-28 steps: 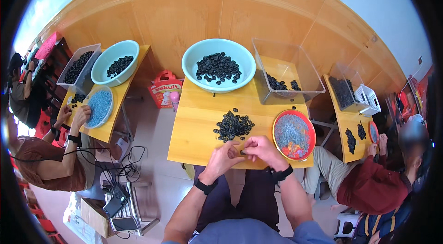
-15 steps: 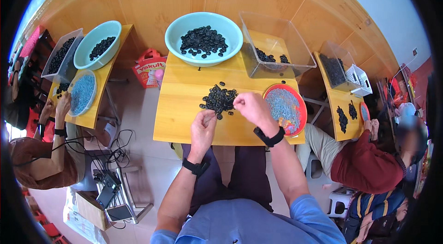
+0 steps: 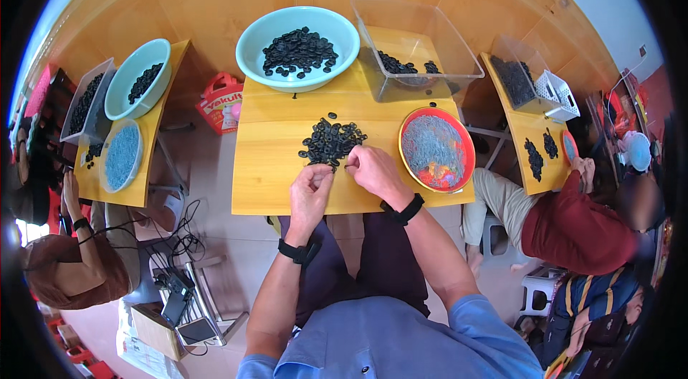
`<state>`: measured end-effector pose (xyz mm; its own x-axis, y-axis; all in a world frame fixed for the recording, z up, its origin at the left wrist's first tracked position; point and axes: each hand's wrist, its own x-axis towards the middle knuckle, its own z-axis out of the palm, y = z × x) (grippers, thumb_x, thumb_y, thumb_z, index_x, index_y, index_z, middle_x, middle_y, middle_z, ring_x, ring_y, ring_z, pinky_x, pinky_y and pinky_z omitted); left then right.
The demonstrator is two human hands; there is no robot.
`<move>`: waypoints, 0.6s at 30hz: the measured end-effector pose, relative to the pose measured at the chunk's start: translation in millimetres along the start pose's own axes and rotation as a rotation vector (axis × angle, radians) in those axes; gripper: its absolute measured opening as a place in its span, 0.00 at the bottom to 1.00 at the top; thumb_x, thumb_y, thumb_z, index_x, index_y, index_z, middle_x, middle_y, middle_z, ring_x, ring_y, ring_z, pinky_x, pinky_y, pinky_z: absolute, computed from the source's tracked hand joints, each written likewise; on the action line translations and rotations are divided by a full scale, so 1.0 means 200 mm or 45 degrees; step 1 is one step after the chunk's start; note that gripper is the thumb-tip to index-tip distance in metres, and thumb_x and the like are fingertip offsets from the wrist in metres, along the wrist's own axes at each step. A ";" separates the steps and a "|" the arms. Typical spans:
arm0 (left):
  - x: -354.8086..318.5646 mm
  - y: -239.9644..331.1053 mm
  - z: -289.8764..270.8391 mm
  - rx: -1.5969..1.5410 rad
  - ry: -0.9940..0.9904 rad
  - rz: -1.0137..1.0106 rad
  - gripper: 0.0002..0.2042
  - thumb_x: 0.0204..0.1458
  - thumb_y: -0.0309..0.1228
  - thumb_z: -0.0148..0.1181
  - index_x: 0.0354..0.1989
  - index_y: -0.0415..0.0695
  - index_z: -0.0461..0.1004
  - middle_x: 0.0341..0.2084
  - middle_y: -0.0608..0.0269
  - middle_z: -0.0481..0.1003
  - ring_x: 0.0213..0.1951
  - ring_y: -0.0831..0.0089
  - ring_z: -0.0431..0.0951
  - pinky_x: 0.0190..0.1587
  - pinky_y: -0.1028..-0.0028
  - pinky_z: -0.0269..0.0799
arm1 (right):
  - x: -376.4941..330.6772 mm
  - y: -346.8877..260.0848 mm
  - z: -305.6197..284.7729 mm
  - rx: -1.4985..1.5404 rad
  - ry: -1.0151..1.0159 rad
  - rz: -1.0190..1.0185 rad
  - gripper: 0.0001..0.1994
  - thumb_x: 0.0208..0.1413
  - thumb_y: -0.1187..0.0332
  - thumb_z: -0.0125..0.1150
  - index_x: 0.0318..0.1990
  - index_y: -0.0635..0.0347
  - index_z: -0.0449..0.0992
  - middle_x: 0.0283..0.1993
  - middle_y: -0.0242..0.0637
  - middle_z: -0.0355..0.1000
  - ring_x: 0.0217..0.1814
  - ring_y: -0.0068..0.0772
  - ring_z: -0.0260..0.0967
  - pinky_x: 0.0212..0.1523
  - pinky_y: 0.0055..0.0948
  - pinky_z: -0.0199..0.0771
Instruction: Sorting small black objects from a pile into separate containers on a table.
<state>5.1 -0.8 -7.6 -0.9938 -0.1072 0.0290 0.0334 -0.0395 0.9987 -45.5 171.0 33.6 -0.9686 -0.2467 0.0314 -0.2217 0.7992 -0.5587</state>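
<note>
Just in front of me on the yellow table point(image 3: 265, 185) lies a loose heap of small black ring-like parts point(image 3: 331, 139). At its near edge my left hand point(image 3: 312, 191) is closed in a pinch, and what it holds is too small to make out. My right hand point(image 3: 376, 169), a short way to the right, pinches too; a tiny dark bit shows at its fingertips. The two sets of fingertips are close together but apart. Right of that hand sits a red-rimmed round tray point(image 3: 467, 177) with many thin grey pieces point(image 3: 430, 141) in it.
A light blue basin point(image 3: 247, 72) of black parts stands at the table's back left. Beside it is a clear plastic bin point(image 3: 423, 88) holding some more. Co-workers sit at tables left point(image 3: 159, 103) and right point(image 3: 534, 182). Cables point(image 3: 183, 228) hang at lower left.
My right hand has come away from the heap's right side, nearer to my left hand. The whole view has shifted slightly. The left co-worker's hands have moved together, away from the parts.
</note>
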 end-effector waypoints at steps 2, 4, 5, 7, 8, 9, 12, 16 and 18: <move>0.00 0.01 0.02 -0.022 -0.060 -0.011 0.07 0.58 0.21 0.62 0.44 0.36 0.75 0.34 0.66 0.79 0.35 0.84 0.76 0.41 0.81 0.73 | -0.03 0.01 -0.01 0.051 0.012 -0.015 0.04 0.49 0.71 0.63 0.32 0.59 0.79 0.32 0.45 0.78 0.39 0.50 0.77 0.38 0.47 0.74; 0.00 0.01 0.02 0.024 -0.129 0.010 0.08 0.57 0.20 0.62 0.44 0.35 0.76 0.34 0.66 0.79 0.35 0.84 0.77 0.42 0.81 0.73 | -0.07 0.00 -0.01 0.275 0.037 -0.051 0.04 0.50 0.72 0.61 0.33 0.61 0.78 0.32 0.47 0.78 0.37 0.52 0.77 0.37 0.47 0.74; -0.01 0.00 0.03 0.066 -0.185 0.033 0.08 0.56 0.20 0.63 0.44 0.35 0.76 0.35 0.65 0.80 0.36 0.83 0.77 0.42 0.81 0.74 | -0.09 0.00 0.00 0.273 0.047 -0.031 0.04 0.50 0.72 0.61 0.33 0.61 0.78 0.32 0.47 0.78 0.37 0.52 0.77 0.37 0.47 0.74; -0.01 0.00 0.02 0.042 -0.193 0.026 0.09 0.56 0.20 0.64 0.44 0.35 0.77 0.35 0.64 0.80 0.36 0.83 0.77 0.42 0.81 0.74 | -0.11 -0.02 0.02 0.499 0.060 -0.124 0.05 0.51 0.73 0.60 0.34 0.63 0.78 0.32 0.49 0.77 0.35 0.53 0.77 0.36 0.46 0.75; 0.00 -0.01 0.02 0.019 -0.187 0.020 0.09 0.55 0.20 0.65 0.44 0.35 0.77 0.36 0.63 0.80 0.36 0.82 0.78 0.42 0.81 0.74 | -0.12 -0.02 0.02 0.482 0.061 -0.118 0.05 0.52 0.73 0.59 0.34 0.63 0.78 0.31 0.50 0.77 0.34 0.52 0.77 0.36 0.45 0.75; 0.00 -0.02 0.02 -0.008 -0.194 0.041 0.08 0.55 0.20 0.64 0.43 0.34 0.77 0.36 0.59 0.82 0.38 0.79 0.81 0.43 0.79 0.76 | -0.13 -0.02 0.02 0.465 0.061 -0.111 0.05 0.52 0.74 0.59 0.34 0.64 0.78 0.31 0.51 0.77 0.34 0.52 0.77 0.35 0.44 0.75; 0.00 -0.01 0.00 0.078 -0.198 -0.005 0.08 0.55 0.19 0.64 0.42 0.34 0.78 0.35 0.60 0.81 0.36 0.79 0.80 0.42 0.79 0.76 | -0.15 -0.02 0.07 0.665 0.126 -0.065 0.05 0.54 0.77 0.57 0.37 0.67 0.76 0.30 0.48 0.78 0.31 0.41 0.78 0.32 0.36 0.76; -0.01 0.04 0.03 0.131 -0.242 -0.004 0.08 0.54 0.19 0.64 0.43 0.34 0.78 0.32 0.64 0.80 0.33 0.82 0.78 0.38 0.81 0.74 | -0.17 -0.01 0.06 0.722 0.161 -0.056 0.05 0.55 0.79 0.57 0.39 0.68 0.74 0.31 0.45 0.79 0.31 0.33 0.80 0.32 0.30 0.77; -0.01 0.02 0.03 0.176 -0.258 -0.011 0.08 0.54 0.20 0.64 0.42 0.35 0.79 0.31 0.65 0.80 0.32 0.82 0.77 0.37 0.81 0.73 | -0.18 -0.02 0.07 0.805 0.206 -0.047 0.05 0.54 0.78 0.58 0.38 0.66 0.74 0.31 0.49 0.77 0.33 0.45 0.78 0.34 0.38 0.76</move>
<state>5.9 4.8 -2.4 -0.9954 0.0948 0.0148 0.0241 0.0983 0.9949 -7.6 169.6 22.3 -0.9772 -0.1428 0.1571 -0.1943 0.3032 -0.9329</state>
